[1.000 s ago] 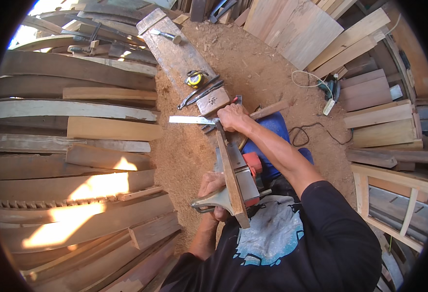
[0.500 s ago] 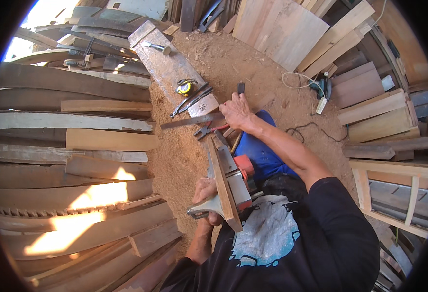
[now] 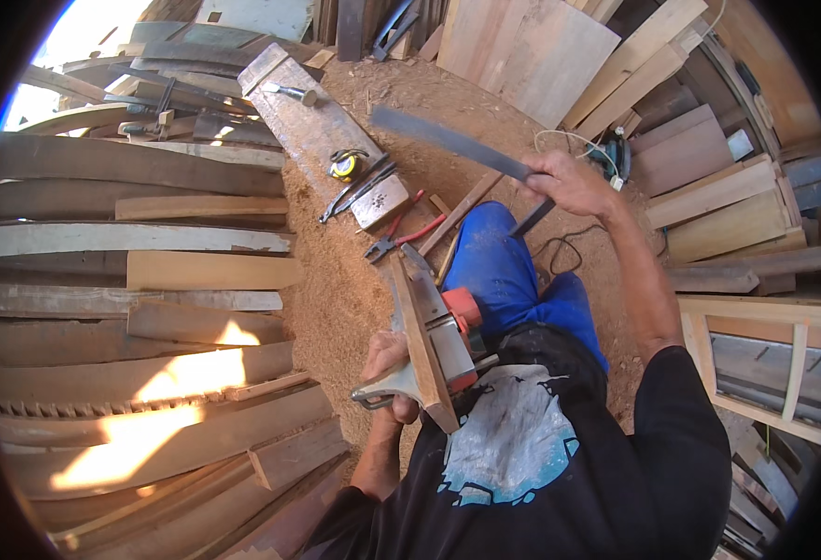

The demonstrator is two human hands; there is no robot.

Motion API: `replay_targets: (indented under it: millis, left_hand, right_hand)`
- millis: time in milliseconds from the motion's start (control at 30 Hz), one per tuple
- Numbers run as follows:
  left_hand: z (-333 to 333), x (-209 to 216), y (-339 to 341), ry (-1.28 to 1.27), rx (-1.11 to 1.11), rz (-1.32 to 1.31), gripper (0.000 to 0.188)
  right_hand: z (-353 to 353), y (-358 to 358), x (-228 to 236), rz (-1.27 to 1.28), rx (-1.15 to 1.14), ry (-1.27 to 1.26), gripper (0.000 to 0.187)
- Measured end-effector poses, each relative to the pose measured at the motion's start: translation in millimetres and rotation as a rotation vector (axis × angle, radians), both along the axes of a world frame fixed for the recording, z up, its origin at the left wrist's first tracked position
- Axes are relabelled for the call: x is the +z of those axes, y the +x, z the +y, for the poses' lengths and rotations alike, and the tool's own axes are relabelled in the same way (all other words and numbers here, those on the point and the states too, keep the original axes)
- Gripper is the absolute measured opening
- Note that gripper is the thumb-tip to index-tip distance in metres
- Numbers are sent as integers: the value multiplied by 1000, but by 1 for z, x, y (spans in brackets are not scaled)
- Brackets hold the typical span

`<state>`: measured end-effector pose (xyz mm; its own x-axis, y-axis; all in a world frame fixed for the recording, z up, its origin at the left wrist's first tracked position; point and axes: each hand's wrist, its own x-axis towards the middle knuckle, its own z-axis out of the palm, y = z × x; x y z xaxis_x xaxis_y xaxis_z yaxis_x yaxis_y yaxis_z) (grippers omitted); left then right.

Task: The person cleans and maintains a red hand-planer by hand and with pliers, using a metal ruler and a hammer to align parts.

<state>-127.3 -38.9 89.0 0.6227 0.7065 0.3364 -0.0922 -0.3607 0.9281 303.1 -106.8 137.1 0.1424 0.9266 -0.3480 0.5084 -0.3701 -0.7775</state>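
Observation:
My left hand [image 3: 387, 359] is closed round the grey metal end of what looks like an upturned electric planer [image 3: 448, 345], with a red body. Along its flat metal face lies a narrow wooden strip [image 3: 418, 341]; whether my fingers also press the strip is hidden. Raised above the blue trousers, my right hand [image 3: 569, 182] grips what looks like a try square [image 3: 457, 142]. Its long metal blade is blurred and points away to the left, while the dark stock [image 3: 532, 219] sticks out below the hand. Red-handled pliers [image 3: 393, 238] lie just beyond the planer.
A worn plank [image 3: 312, 131] holds a tape measure [image 3: 344, 166], a dark clamp-like tool [image 3: 359, 191] and a metal-headed tool [image 3: 291, 93]. Stacked boards [image 3: 130, 271] line the left side. On the right stand boards [image 3: 709, 196], a corded power tool [image 3: 613, 154] and a wooden frame [image 3: 756, 322]. Sawdust [image 3: 326, 299] covers the ground.
My right hand has swung right with the square, lifting its blade from beside the pliers. The pliers now show fully. My left hand and the planer have hardly moved.

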Motion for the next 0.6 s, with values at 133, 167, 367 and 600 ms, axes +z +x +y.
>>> replay_targets:
  millis: [133, 167, 367, 600]
  left_hand:
    - [3, 6, 5, 13, -6, 13, 78]
    - [4, 11, 8, 12, -17, 33, 79]
    - [4, -2, 3, 12, 0, 1, 78]
    - [5, 9, 4, 15, -12, 33, 76]
  right_hand:
    - [-31, 1, -32, -207, -125, -4, 27]
    - [-43, 8, -57, -327, -50, 18, 30]
    - [-38, -10, -88, -347, 184, -263, 41]
    - [-19, -19, -111, -226, 262, -238, 44]
